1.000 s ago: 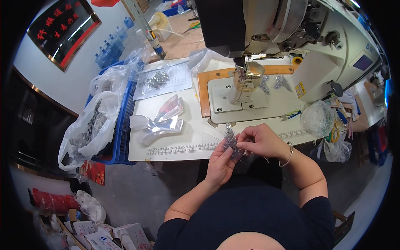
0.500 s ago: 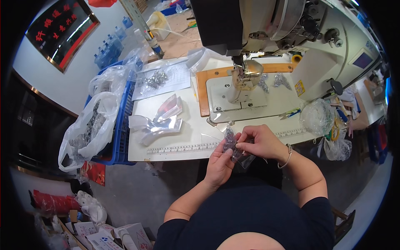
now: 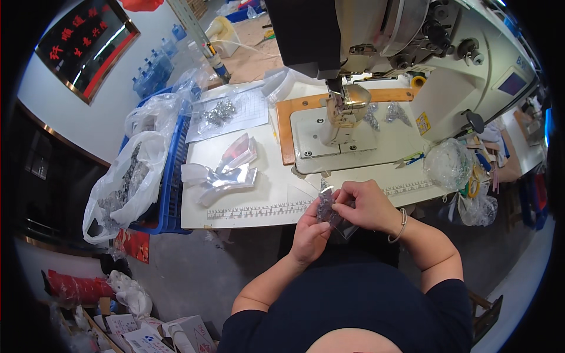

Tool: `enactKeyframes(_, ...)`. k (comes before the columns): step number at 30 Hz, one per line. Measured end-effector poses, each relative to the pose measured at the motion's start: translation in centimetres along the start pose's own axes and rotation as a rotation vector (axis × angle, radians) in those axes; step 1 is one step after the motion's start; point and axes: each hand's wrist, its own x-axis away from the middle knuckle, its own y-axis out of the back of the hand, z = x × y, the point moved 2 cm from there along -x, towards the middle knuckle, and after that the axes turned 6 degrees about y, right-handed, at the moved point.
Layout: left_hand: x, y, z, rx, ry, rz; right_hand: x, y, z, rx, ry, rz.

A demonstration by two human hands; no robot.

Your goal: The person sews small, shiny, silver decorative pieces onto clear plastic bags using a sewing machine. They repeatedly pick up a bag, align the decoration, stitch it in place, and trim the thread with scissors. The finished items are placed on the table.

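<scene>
Far left, a white plastic bag (image 3: pixel 153 167) is spilling over a blue basket (image 3: pixel 175 182), while clear plastic pieces (image 3: pixel 238 177) are lying on the white table (image 3: pixel 273 183). Toward the center, the person's left hand (image 3: pixel 310 236) is gripping a silvery, glittering piece (image 3: pixel 323 209) from below, its thumb pressing on the near end; the piece is hanging just off the table's front edge, pointing toward the sewing machine (image 3: pixel 365 35). It is likely weighing very little, bending easily and offering the fingers a rough surface (any loose glitter could be shedding under hard rubbing). Clear film (image 3: pixel 347 230) is showing beneath the fingers, probably sliding and creasing more readily than the silvery part. The rim is seeming the better place for taking hold, with the left hand supporting the middle. To the right, the right hand (image 3: pixel 369 204) is pinching the piece's side between thumb and forefinger, while snips (image 3: pixel 410 160) are resting beyond.
</scene>
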Motion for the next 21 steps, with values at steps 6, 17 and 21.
enactKeyframes(6, -0.2, 0.6, 1.0, -0.1, 0.021, -0.196, 0.3, -0.3, 0.2, 0.058, 0.053, -0.013)
enactKeyframes(17, -0.4, 1.2, 1.4, -0.085, 0.063, -0.199, 0.6, -0.3, -0.4, -0.002, 0.014, 0.008)
enactKeyframes(21, -0.6, 1.1, 1.7, -0.107, 0.01, -0.266, 0.8, -0.7, -0.5, 0.067, 0.043, -0.013)
